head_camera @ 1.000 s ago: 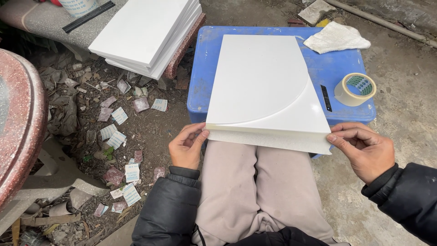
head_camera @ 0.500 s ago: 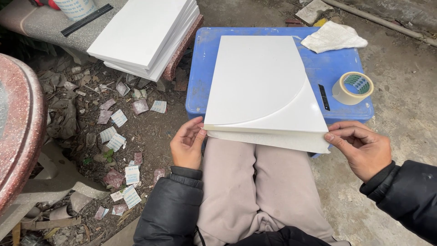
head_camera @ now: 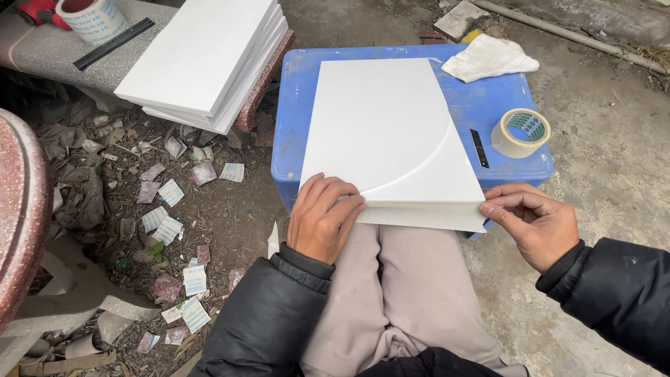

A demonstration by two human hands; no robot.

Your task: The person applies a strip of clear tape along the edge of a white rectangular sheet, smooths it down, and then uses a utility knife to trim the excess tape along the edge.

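On top of a low blue plastic table point(head_camera: 300, 105) lies a flat white rectangular panel point(head_camera: 380, 119) with a curved seam across its surface, its near edge hanging over the table toward the seated person's knees. A thin white sheet point(head_camera: 426, 218) shows under that near edge.

Compared with half a second earlier, the left hand point(head_camera: 323, 218) has moved up from the edge and now lies palm down on the panel's near left corner, fingers spread flat and gripping nothing. The right hand point(head_camera: 534, 223) has shifted little: it is loosely curled, its thumb and fingertip pinching the near right corner of the panel and sheet. The panel itself has not moved on the table.

On the table's right side sit a roll of pale tape with a green-printed inner core point(head_camera: 520, 132), a small black strip point(head_camera: 479, 148) just beside the panel, and a crumpled white cloth point(head_camera: 490, 57) at the far edge.

To the left, a stack of similar white panels point(head_camera: 206, 59) rests on a speckled stone bench point(head_camera: 49, 52), alongside a white tape roll with blue print point(head_camera: 89, 17) and a long black bar point(head_camera: 114, 42).

On the dirt ground point(head_camera: 230, 209) to the left are many small square paper labels point(head_camera: 195, 279), white with blue print or reddish, scattered among debris.
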